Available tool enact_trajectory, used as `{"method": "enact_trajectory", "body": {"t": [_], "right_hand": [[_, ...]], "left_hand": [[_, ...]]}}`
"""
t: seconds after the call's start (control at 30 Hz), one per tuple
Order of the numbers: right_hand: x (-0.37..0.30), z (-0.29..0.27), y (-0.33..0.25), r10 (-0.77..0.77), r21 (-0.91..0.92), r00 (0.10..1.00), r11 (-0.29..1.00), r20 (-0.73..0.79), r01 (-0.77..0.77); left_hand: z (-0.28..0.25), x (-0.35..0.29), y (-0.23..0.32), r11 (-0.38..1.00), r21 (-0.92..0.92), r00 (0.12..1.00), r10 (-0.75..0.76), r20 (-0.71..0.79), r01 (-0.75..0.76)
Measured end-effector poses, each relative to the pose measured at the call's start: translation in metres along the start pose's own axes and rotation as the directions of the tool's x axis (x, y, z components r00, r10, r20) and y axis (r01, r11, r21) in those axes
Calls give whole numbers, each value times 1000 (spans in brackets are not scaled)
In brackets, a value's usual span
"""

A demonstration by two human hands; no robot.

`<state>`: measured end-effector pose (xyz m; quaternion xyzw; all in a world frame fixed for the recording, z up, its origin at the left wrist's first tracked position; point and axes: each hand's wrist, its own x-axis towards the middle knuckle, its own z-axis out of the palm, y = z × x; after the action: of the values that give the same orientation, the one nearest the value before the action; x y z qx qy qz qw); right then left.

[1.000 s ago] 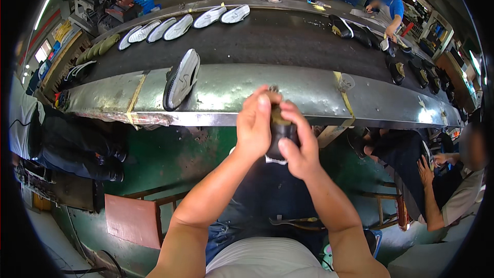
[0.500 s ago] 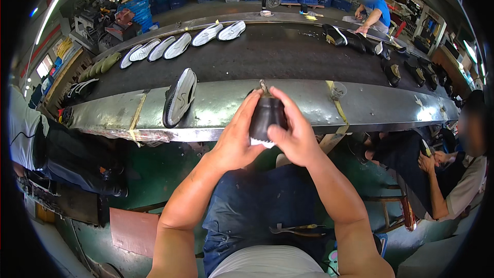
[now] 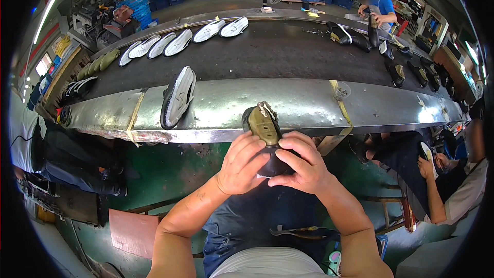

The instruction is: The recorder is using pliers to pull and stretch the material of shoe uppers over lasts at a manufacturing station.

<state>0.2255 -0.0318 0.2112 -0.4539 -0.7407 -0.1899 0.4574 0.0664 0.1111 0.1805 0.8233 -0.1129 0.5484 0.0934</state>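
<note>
Between both hands I hold a black shoe upper point(image 3: 276, 164), pulled over an olive-brown shoe last point(image 3: 263, 126) whose top with two holes faces up. My left hand point(image 3: 241, 164) grips its left side, and my right hand point(image 3: 303, 162) grips the right side with thumb and fingers. The far end of the shoe is over the metal bench edge; the near end points at my lap, with a bit of white at its lower edge. Pincers point(image 3: 298, 231) lie across my thighs.
A metal ledge point(image 3: 231, 103) edges a dark conveyor belt point(image 3: 226, 62). One grey-white shoe point(image 3: 180, 98) stands on the ledge, a clear cup point(image 3: 341, 91) to the right. White shoes point(image 3: 178, 44) line the far left; black shoes point(image 3: 396, 73) the right. Co-workers sit right and across.
The shoe has tilted and come nearer to me, so the last's top now shows. My hands have lowered with it and shifted grip. The person across now lifts a black shoe.
</note>
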Motion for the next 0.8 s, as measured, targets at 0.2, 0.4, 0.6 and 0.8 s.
{"method": "enact_trajectory", "body": {"t": [0.2, 0.4, 0.6, 0.8], "right_hand": [[-1, -4, -1, 32, 23, 989, 999, 143, -36], [27, -8, 12, 164, -41, 973, 986, 161, -159], [71, -14, 35, 162, -67, 972, 986, 169, -152], [89, -20, 51, 144, -77, 972, 988, 184, -132]], "left_hand": [[-3, 5, -4, 999, -29, 1000, 14, 8, -14], [-17, 42, -16, 999, -25, 982, -19, 185, 24], [-15, 73, -51, 998, -11, 983, -59, 174, 62], [-9, 86, -64, 994, 41, 983, -104, 150, 99]]}}
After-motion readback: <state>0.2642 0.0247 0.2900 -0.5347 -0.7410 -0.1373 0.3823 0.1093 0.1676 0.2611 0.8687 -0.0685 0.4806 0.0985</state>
